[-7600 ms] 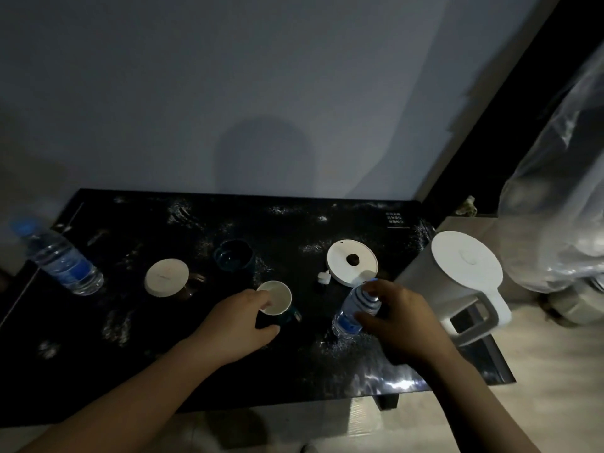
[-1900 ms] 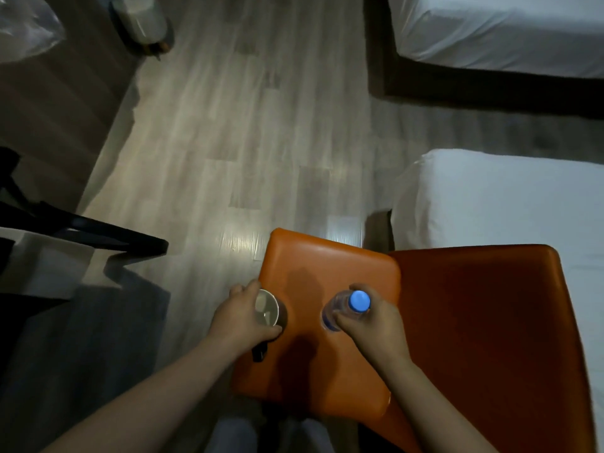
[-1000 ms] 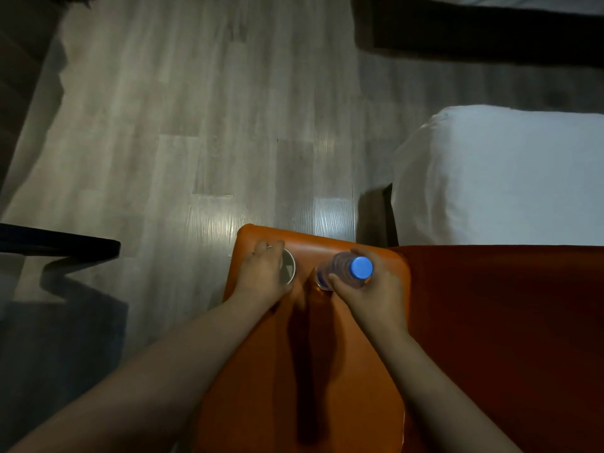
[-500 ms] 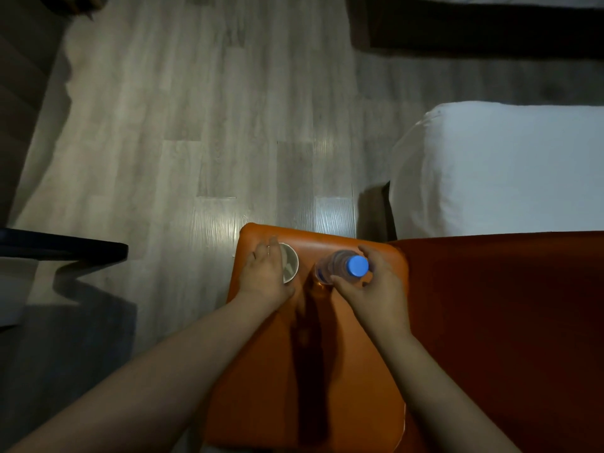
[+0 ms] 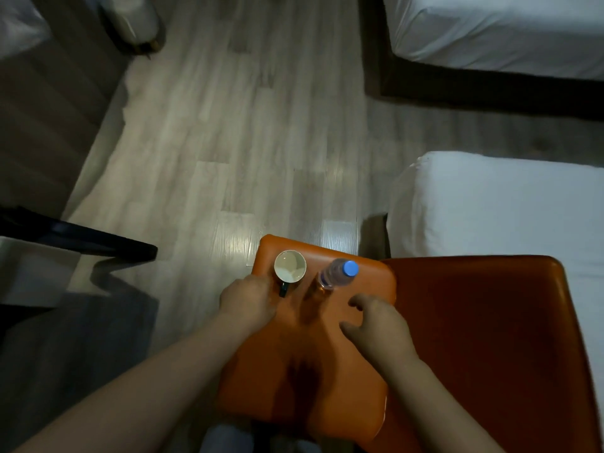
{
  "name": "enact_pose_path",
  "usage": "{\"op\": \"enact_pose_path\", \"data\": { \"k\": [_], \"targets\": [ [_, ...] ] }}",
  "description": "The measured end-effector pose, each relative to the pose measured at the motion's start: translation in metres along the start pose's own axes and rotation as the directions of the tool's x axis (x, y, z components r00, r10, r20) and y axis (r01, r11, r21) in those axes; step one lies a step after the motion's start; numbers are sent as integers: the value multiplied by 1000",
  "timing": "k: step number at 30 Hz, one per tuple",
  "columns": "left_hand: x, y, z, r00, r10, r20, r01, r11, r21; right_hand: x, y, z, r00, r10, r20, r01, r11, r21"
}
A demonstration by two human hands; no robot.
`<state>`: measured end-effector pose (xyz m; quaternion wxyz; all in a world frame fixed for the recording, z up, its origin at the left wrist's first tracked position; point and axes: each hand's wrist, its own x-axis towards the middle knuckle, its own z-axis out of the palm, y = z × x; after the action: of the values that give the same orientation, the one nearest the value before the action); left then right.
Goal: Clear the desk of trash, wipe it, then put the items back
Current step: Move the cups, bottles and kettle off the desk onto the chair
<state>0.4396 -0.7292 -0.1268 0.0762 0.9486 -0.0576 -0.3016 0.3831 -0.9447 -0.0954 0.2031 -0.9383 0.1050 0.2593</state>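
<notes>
Risk first: the clear plastic bottle with the blue cap (image 5: pixel 338 274) and the dark mug with a pale inside (image 5: pixel 290 270) stand near the far edge of the orange padded seat (image 5: pixel 327 371) (soft footing). A knock could tip either over. The right hand (image 5: pixel 380 325) is spread and empty, short of the bottle. The left hand (image 5: pixel 250 300) is loosely curled beside the mug's handle, apparently gripping nothing.

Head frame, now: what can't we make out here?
1. Head view: mug handle is partly behind the left hand; holding or just touching, cannot tell.
2. Head view: bottle label and fill level, blurred and seen from above.
3. Head view: pale object top left, cut by the top edge, dim.
</notes>
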Motion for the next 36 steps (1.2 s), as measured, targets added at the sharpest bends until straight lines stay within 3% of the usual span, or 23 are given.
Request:
{"op": "enact_pose_path", "data": {
  "k": [13,23,32,36],
  "targets": [
    [-154,-46,-63,978,-174,-117,135,949,-286,-68,-133,-58,912,-407,48,410,903,-129],
    [-273,-144,-70,872,-420,-250,261,833,-488,-137,-267,-29,716,-675,178,692,656,-300],
    [-421,-257,-46,724,-623,-295,336,693,-638,-244,-393,51,519,-818,246,846,452,-284],
    [-480,-305,-27,688,-672,-275,381,656,-651,-286,-437,88,467,-846,256,874,399,-276]
  ]
}}
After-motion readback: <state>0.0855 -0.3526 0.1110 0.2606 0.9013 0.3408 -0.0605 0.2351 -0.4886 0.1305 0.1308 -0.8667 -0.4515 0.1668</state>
